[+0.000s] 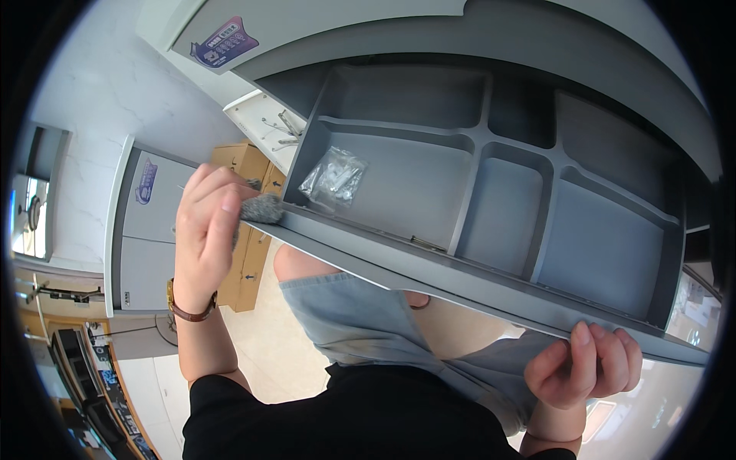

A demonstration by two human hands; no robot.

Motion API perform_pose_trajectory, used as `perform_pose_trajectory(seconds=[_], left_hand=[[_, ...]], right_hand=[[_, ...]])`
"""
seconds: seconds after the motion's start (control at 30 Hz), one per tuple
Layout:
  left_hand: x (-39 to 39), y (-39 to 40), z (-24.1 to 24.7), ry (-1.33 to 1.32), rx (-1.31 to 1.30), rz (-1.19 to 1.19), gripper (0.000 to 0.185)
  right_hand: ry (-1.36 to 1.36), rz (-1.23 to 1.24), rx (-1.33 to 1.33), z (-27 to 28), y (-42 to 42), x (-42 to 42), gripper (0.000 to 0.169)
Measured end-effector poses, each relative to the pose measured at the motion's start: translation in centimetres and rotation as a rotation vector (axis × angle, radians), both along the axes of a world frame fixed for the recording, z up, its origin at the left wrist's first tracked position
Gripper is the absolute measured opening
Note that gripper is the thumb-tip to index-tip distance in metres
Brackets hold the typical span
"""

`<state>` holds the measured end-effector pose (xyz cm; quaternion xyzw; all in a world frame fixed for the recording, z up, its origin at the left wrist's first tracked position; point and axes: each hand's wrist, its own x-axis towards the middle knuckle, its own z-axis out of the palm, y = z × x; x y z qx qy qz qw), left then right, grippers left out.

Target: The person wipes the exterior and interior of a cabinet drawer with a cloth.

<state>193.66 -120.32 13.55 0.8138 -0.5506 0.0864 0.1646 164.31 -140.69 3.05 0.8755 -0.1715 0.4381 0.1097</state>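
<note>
A wide grey drawer (pixel 368 241) stands pulled out before me, with a grey divided organizer tray (pixel 478 138) inside. My left hand (pixel 210 221) is closed around a fuzzy grey cloth (pixel 263 208). The cloth touches the drawer's front panel at its left end. At the other end, my right hand (pixel 586 362) grips the top edge of the same panel with bent fingers. A clear plastic bag of small parts (pixel 334 177) lies in the tray's left front compartment. Near the front wall lies a thin metal piece (pixel 427 244), too small to identify.
Above the drawer is a grey cabinet front with a purple sticker (pixel 225 45) bearing writing. Cardboard boxes (pixel 244 276) stand on the floor at the left, near a white panel with metal fittings (pixel 267 123). Farther left is another grey cabinet (pixel 155 230). My knees are beneath the drawer front.
</note>
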Motion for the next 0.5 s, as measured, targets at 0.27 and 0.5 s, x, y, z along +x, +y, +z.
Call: perform_pose_trajectory(seconds=[0.27, 0.5], left_hand=[[6.2, 3.5, 0.2, 0.157, -0.353, 0.41, 0.022], [7.8, 5.0, -0.3, 0.159, -0.076, 0.502, 0.043]], right_hand=[[0.086, 0.099, 0.005, 0.2, 0.1, -0.8, 0.029], [-0.014, 0.139, 0.042, 0.1, -0.1, -0.4, 0.028]])
